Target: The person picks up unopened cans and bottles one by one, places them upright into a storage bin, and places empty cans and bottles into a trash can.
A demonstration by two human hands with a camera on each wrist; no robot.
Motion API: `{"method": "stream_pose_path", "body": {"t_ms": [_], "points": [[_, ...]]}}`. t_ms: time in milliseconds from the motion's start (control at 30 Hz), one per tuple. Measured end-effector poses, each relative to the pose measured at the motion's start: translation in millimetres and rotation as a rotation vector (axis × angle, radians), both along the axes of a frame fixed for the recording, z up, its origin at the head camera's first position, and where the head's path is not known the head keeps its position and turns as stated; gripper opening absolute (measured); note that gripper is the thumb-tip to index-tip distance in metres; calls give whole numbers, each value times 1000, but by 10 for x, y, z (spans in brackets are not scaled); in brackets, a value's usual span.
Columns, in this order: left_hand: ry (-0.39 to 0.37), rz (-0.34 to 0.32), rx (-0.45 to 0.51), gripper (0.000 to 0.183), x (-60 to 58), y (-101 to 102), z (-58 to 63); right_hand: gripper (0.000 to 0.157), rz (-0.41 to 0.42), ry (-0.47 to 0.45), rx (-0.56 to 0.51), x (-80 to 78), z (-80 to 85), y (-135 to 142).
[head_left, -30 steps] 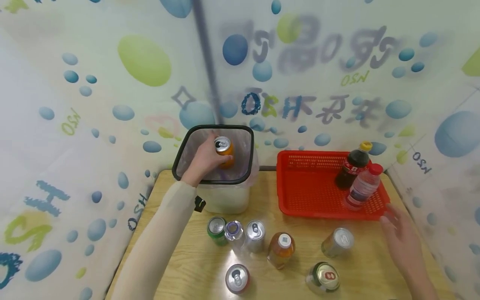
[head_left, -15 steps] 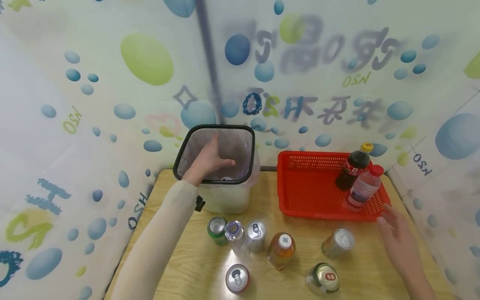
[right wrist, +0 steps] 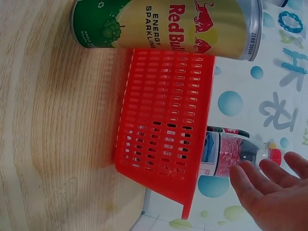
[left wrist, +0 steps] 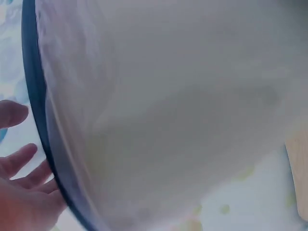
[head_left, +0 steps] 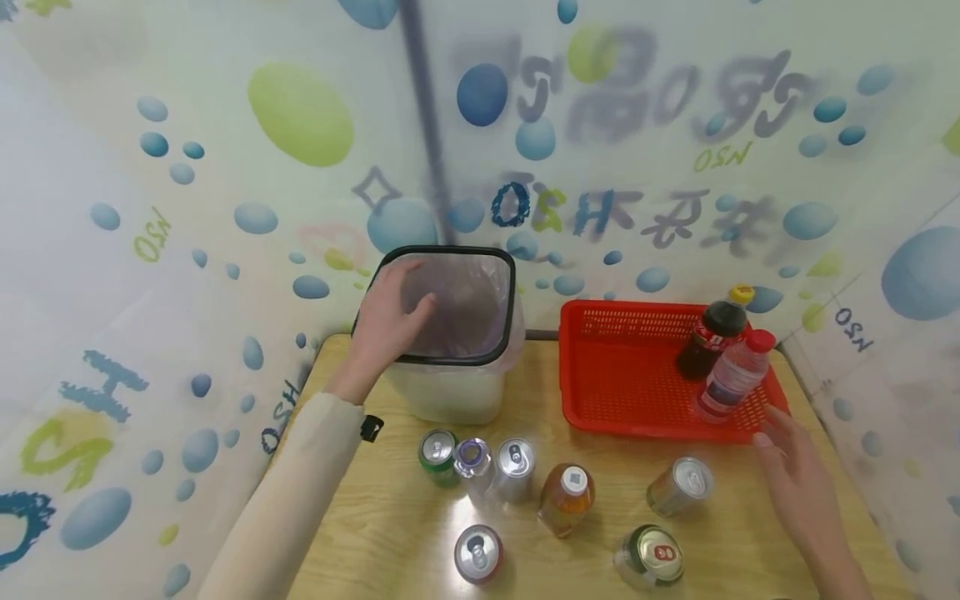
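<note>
My left hand [head_left: 386, 321] is over the left rim of the lined waste bin [head_left: 450, 396], its fingers spread and holding nothing. In the left wrist view that hand [left wrist: 29, 192] shows beside the bin's dark rim [left wrist: 36, 91]. Near the front right corner of the red basket [head_left: 622, 375], my right hand [head_left: 798, 483] hovers with relaxed fingers and grips nothing. Inside the basket stand a cola bottle [head_left: 705, 346] with a yellow cap and a clear bottle [head_left: 735, 379] with a red cap. A Red Bull can [right wrist: 168, 24] is close in the right wrist view.
On the wooden table are a green can [head_left: 438, 458], a clear bottle with a purple ring [head_left: 474, 467], a silver can [head_left: 515, 475], an amber drink bottle [head_left: 566, 504], an open can [head_left: 478, 554] and a gold-topped can [head_left: 652, 557]. Patterned sheeting [head_left: 300, 167] encloses the table.
My left hand let go of an orange can inside the bin, and the can dropped out of sight. The hand then moved left toward the rim. My right hand stayed nearly still.
</note>
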State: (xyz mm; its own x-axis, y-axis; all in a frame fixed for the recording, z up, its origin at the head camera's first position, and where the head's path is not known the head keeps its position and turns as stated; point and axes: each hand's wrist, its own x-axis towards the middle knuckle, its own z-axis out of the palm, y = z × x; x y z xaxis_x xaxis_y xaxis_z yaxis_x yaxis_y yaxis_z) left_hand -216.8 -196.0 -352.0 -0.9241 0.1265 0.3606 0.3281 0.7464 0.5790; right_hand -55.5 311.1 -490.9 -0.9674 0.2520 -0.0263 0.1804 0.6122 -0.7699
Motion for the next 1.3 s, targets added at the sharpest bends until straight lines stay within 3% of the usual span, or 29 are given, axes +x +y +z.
{"method": "stream_pose_path", "body": {"t_ms": [100, 200, 267, 367, 467, 533, 633, 767, 900, 1033, 1300], "points": [[92, 40, 41, 48, 15, -149, -1, 68, 5, 15, 17, 10, 14, -15], [115, 102, 61, 48, -24, -351, -47, 67, 9, 15, 24, 3, 36, -31], [61, 139, 74, 51, -55, -502, -98, 67, 13, 14, 13, -9, 50, -41], [-98, 165, 113, 62, -109, -680, -194, 68, 8, 0, 19, -5, 61, -40], [-275, 129, 160, 76, -138, -774, -284, 67, 4, -8, 30, 21, 61, -34], [-324, 86, 176, 80, -148, -803, -335, 67, 3, -6, 33, 38, 65, -27], [-281, 10, 167, 80, -171, -808, -356, 68, 11, 1, 33, 54, 76, -18], [-204, -73, 98, 78, -235, -782, -267, 69, 29, 25, 27, 22, 81, -14], [-269, -134, 16, 84, -294, -748, -185, 66, 46, 82, 17, -11, 63, -25], [-334, -139, -48, 89, -306, -705, -174, 62, 62, 135, 15, -2, 48, -38], [-358, -92, -129, 94, -302, -610, -190, 58, 81, 179, 43, 32, 70, -60]]}}
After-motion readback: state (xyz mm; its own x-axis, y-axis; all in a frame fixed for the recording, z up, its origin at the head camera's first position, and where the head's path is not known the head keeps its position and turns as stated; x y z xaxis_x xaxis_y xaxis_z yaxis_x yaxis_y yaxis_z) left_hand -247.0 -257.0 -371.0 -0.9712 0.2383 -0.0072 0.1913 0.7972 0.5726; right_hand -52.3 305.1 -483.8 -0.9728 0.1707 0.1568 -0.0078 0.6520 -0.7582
